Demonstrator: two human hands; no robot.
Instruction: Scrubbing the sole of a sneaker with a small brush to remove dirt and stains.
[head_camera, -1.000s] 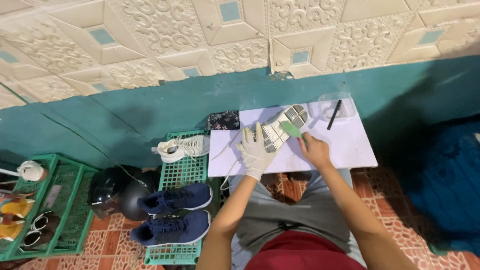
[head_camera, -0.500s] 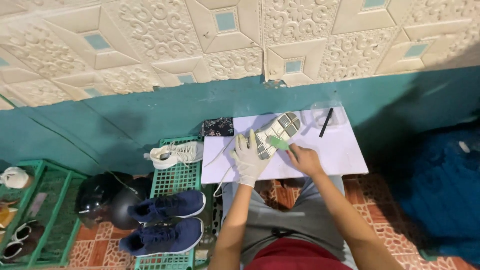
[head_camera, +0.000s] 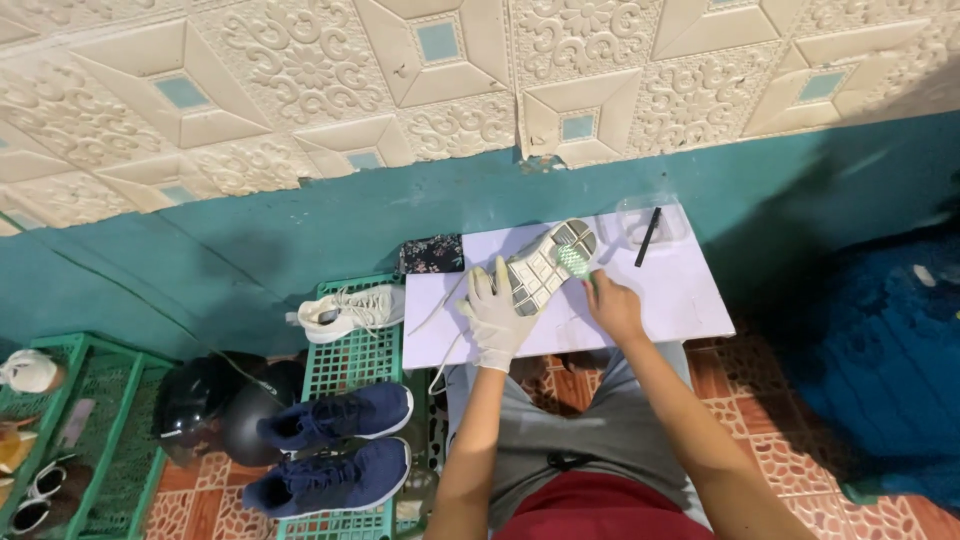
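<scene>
Since a second ago the green brush (head_camera: 572, 260) has moved from the sole's middle to its toe end. White board (head_camera: 680, 290) lies across the lap by the teal wall. Green crate (head_camera: 345, 365) at left carries navy sneakers (head_camera: 335, 415) and a white sneaker (head_camera: 345, 310). Gloved left hand (head_camera: 497, 315) wraps the upturned shoe (head_camera: 535, 270) at its heel. Bare right hand (head_camera: 613, 308) pinches the brush. Black pen (head_camera: 648, 236) lies clear.

green brush (head_camera: 572, 259) now at the toe end of the upturned shoe sole (head_camera: 540, 268), right hand (head_camera: 613, 308) shifted along
</scene>
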